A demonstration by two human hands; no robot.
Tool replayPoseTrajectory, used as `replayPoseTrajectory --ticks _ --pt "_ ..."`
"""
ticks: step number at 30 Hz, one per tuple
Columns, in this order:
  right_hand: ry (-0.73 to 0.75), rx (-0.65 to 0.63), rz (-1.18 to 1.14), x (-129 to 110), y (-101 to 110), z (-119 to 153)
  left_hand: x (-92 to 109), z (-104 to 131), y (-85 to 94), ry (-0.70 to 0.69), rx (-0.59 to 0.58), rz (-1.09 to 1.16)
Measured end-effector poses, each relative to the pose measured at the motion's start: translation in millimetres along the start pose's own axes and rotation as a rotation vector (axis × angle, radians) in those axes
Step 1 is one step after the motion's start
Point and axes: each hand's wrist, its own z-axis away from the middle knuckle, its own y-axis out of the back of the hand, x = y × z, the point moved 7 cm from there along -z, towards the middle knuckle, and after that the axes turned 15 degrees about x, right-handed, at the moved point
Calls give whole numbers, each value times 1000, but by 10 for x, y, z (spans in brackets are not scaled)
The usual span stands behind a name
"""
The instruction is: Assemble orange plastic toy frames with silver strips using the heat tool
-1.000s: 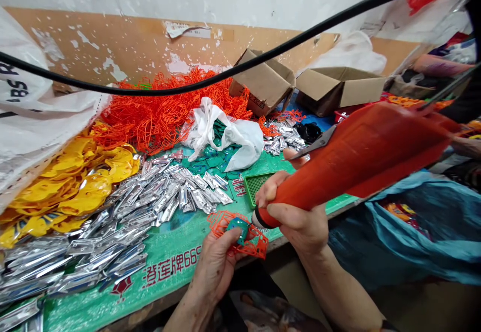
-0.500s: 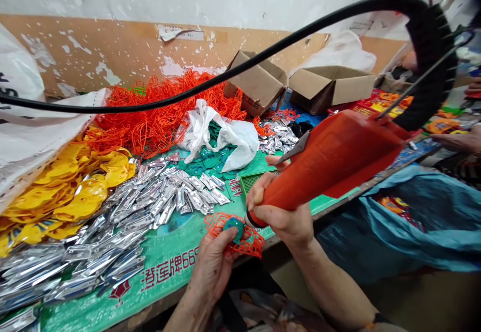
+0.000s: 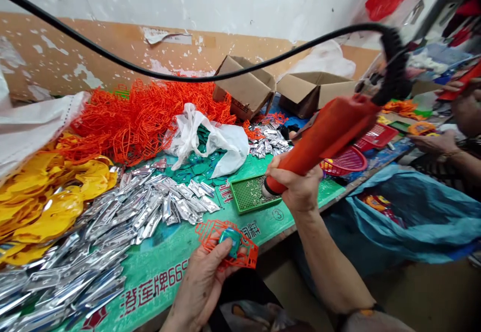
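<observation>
My left hand pinches an orange plastic lattice frame with a teal plastic piece on top, the thumb pressing on the teal piece. My right hand wraps around an orange power screwdriver, held tilted with its dark tip pointing down and left. That tip is over a green mesh tray holding many small metal bits, likely screws; whether it touches them I cannot tell. A heap of shiny metal strips lies left of the tray.
Orange lattice frames, yellow plastic pieces and a white bag with teal pieces cover the back. Cardboard boxes stand behind. A black cable crosses above. A blue bag hangs right; a co-worker's hands are far right.
The screwdriver in my right hand has moved away from the teal piece, right and up to the green tray. My left hand still holds the frame and teal piece. The view has shifted slightly right.
</observation>
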Motion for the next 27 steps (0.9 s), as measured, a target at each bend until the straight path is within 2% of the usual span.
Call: replayPoseTrajectory --ticks 6,27 --pt "-18 8 69 269 28 5 7 -2 12 6 38 22" --pt "-1 75 168 357 114 -5 17 18 7 5 39 35"
